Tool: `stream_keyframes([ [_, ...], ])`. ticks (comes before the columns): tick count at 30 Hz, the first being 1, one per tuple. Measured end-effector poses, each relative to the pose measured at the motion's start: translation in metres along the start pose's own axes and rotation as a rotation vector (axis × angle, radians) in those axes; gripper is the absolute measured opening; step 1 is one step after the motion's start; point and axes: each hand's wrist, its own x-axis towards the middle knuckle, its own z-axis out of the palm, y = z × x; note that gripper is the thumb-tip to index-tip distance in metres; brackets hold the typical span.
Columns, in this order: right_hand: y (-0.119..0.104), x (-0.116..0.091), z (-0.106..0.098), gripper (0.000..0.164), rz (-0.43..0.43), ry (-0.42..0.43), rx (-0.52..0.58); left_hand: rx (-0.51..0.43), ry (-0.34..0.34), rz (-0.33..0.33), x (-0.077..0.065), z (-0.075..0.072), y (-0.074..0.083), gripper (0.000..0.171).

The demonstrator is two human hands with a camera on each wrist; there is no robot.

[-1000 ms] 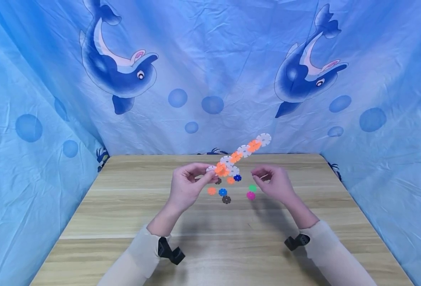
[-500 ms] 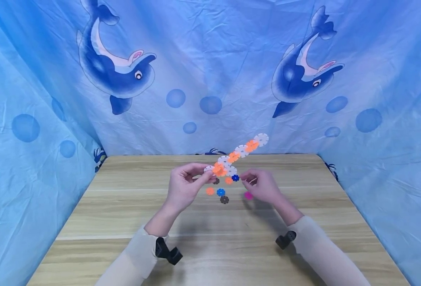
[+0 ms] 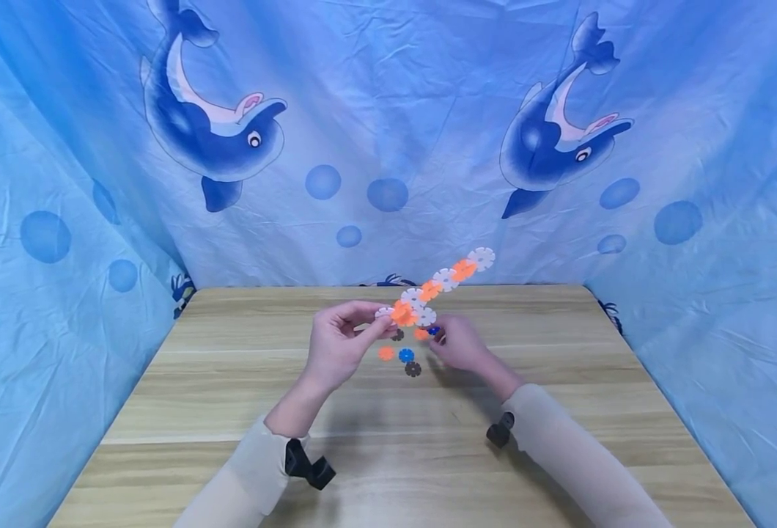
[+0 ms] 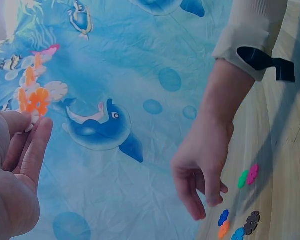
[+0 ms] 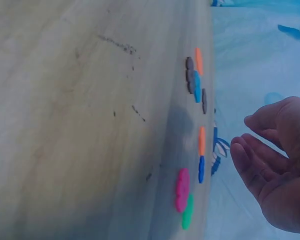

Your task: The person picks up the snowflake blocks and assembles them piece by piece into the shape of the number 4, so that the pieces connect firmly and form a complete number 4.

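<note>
My left hand (image 3: 336, 345) pinches the lower end of a chain of orange and white snowflake discs (image 3: 446, 279), linked together and slanting up to the right above the table. A cluster of orange discs (image 4: 38, 102) sits at the fingertips in the left wrist view. My right hand (image 3: 464, 345) hovers above the loose pieces, its fingers loosely bent. In the right wrist view a gap shows between thumb and fingers, with nothing in it. From the head, its fingertips overlap the dark blue disc (image 3: 434, 331), beside an orange disc (image 3: 421, 334).
Other loose discs lie on the wooden table (image 3: 230, 396): an orange one (image 3: 386, 353), a light blue one (image 3: 406, 355) and two dark brown ones (image 3: 413, 369). A pink disc (image 5: 182, 190) and a green disc (image 5: 188, 212) lie together. A dolphin-print curtain (image 3: 428, 147) stands behind.
My right hand has moved left across the loose discs, now covering the green and pink ones in the head view. My left hand keeps its hold on the chain almost in place.
</note>
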Motion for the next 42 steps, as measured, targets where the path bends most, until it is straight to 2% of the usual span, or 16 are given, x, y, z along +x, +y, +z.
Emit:
stream_keyframes([
  [2, -0.003, 0.005, 0.004, 0.011, 0.039, -0.031, -0.007, -0.002, 0.002, -0.002, -0.001, -0.001, 0.0, 0.019],
  [6, -0.007, 0.012, 0.01, 0.019, 0.099, -0.085, 0.002, -0.006, 0.007, 0.005, -0.002, -0.003, 0.001, 0.019],
  [9, -0.007, 0.015, 0.014, 0.019, 0.086, -0.1, 0.004, -0.004, 0.011, 0.013, -0.002, -0.004, 0.002, 0.019],
  [14, -0.003, 0.018, 0.021, 0.033, 0.011, -0.121, -0.027, -0.001, 0.013, 0.021, -0.002, -0.006, 0.001, 0.019],
  [18, 0.0, 0.017, 0.024, 0.032, -0.024, -0.132, -0.045, -0.002, 0.011, 0.021, -0.001, -0.006, 0.0, 0.019],
  [27, 0.0, 0.014, 0.024, 0.03, -0.028, -0.116, -0.083, -0.028, 0.002, -0.005, 0.001, -0.004, -0.002, 0.021],
  [42, 0.001, 0.008, 0.028, 0.031, 0.022, -0.104, -0.13, 0.001, -0.001, -0.018, 0.0, -0.003, -0.004, 0.02],
])
